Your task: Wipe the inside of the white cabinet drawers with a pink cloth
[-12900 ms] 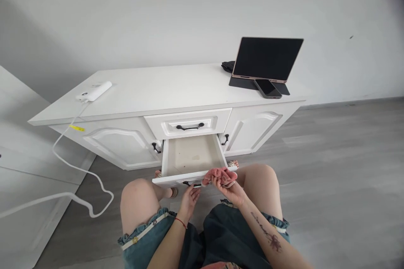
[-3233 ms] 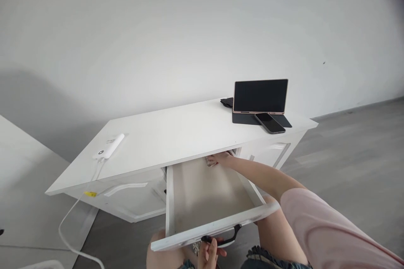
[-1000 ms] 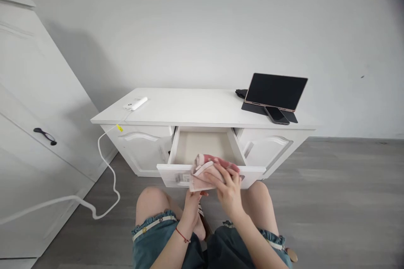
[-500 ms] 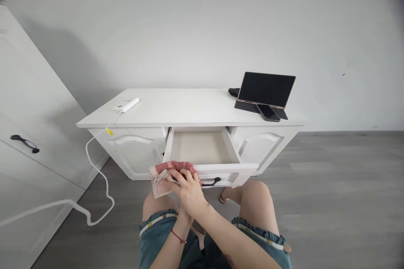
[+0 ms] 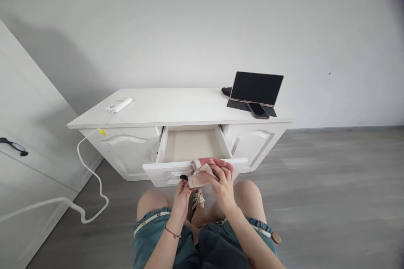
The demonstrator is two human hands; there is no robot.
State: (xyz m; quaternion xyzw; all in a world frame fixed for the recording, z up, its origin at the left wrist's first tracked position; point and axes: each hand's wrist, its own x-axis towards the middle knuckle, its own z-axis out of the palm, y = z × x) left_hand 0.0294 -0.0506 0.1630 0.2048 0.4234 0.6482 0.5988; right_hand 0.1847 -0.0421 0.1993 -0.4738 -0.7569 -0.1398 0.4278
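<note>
A white drawer [image 5: 194,145] stands pulled out in the middle of a white cabinet, with nothing visible inside. My right hand [image 5: 224,189] grips a pink and red patterned cloth [image 5: 197,178], bunched against the right part of the drawer's front panel. Beside it, my left hand [image 5: 181,199] has its fingers closed at the left end of the black drawer handle [image 5: 183,177]. The cloth hides the rest of that handle and sits right by the left fingertips.
On the cabinet top [image 5: 176,107], a propped tablet [image 5: 257,88] and a phone [image 5: 258,111] stand at right, a white power strip [image 5: 120,105] at left. Its white cable [image 5: 101,185] hangs down the left side. A white wardrobe [image 5: 28,105] is at far left. My knees flank the drawer.
My right hand has carried the cloth from the left part of the drawer front to the right. My left hand, mostly hidden before, now shows at the handle. The view has shifted slightly right.
</note>
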